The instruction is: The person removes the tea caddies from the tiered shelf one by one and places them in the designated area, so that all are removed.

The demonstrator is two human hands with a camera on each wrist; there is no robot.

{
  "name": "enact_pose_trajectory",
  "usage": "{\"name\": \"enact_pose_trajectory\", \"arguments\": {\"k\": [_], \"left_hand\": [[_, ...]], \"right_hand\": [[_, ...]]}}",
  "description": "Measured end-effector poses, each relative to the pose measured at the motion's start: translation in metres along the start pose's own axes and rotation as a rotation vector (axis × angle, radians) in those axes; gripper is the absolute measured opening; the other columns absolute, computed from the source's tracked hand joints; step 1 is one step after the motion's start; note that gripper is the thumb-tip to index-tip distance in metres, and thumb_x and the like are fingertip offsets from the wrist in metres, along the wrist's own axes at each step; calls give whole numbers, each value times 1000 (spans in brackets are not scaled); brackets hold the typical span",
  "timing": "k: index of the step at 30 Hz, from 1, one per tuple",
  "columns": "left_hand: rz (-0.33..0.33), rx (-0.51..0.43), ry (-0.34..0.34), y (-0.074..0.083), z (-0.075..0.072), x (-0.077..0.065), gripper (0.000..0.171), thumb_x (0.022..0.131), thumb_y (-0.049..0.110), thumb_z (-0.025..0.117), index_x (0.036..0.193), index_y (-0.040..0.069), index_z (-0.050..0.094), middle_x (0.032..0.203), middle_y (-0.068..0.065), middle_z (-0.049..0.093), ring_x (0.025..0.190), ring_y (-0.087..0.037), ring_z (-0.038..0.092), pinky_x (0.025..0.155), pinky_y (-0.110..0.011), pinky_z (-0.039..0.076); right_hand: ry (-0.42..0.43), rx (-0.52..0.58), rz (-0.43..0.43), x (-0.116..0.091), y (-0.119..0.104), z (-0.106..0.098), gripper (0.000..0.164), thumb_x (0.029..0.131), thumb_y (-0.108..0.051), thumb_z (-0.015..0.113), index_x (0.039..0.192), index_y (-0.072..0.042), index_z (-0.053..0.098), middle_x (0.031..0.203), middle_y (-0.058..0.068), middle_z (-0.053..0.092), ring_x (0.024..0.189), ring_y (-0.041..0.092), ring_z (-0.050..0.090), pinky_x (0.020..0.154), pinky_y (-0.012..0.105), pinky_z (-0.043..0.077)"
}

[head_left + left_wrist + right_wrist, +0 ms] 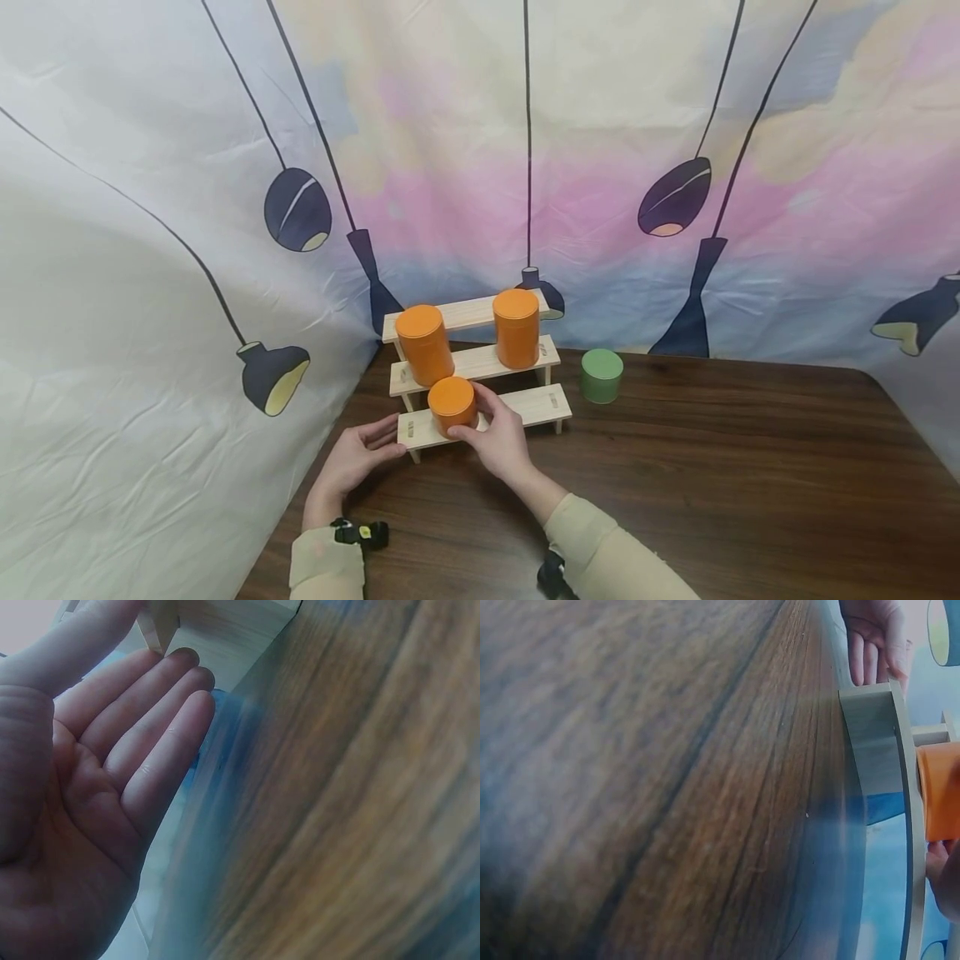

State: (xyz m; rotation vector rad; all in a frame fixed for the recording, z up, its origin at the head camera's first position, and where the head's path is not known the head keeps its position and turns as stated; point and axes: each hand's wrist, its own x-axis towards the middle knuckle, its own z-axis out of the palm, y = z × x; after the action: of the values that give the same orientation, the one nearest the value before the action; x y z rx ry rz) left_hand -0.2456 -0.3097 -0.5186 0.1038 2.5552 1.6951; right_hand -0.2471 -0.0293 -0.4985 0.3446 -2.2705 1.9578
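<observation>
My right hand point(501, 437) grips a short orange lidded tin point(452, 400) from its right side, thumb in front and fingers behind. The tin stands upright on the lowest step point(536, 405) of a pale wooden three-step stand, left of its middle. At that step's left end is my left hand point(354, 457), its extended fingers and thumb touching the wood. In the left wrist view, the left palm point(82, 795) holds nothing. The right wrist view catches only part of the right hand point(946, 877), beside the orange tin point(941, 791).
Two taller orange tins stand on the middle step, one at the left point(425, 346) and one at the right point(517, 329). The top step point(468, 313) is behind them. A green tin point(602, 377) stands on the dark wooden table point(712, 467), right of the stand. Printed cloth point(600, 125) hangs behind.
</observation>
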Motion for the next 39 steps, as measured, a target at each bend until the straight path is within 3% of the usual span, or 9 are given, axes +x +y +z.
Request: {"name": "enact_pose_trajectory", "arguments": {"k": [12,22,31,39], "left_hand": [[1,-6,-2,0,0,0,74,91,23,89,153,-1,57,152,-21,58,138,-37,60,103,-38,58],[-2,-1,2,1,-1,0,74,91,24,90,152,-1,57,151,-22,59,137,-36,61,104,-38,58],[1,7,-2,1,-1,-1,75,91,24,90,152,-2,56,151,-22,59,137,-36,61,103,-39,58],[0,6,1,1,-1,-1,76,90,26,90,152,-2,57,150,-22,60,136,-36,62,104,-39,57]], "right_hand": [[-9,-10,12,0,-2,-4,72,83,-16,95,147,-7,63,144,8,67,133,25,64,116,41,48],[-16,11,24,1,0,-6,70,83,-18,95,145,-7,63,145,10,66,133,28,64,116,47,48],[-38,5,36,1,-1,-8,79,84,-18,95,153,-7,57,147,11,64,132,27,64,117,47,48],[-48,2,18,0,0,-10,72,85,-18,94,149,-6,61,143,11,66,131,28,65,116,48,48]]}}
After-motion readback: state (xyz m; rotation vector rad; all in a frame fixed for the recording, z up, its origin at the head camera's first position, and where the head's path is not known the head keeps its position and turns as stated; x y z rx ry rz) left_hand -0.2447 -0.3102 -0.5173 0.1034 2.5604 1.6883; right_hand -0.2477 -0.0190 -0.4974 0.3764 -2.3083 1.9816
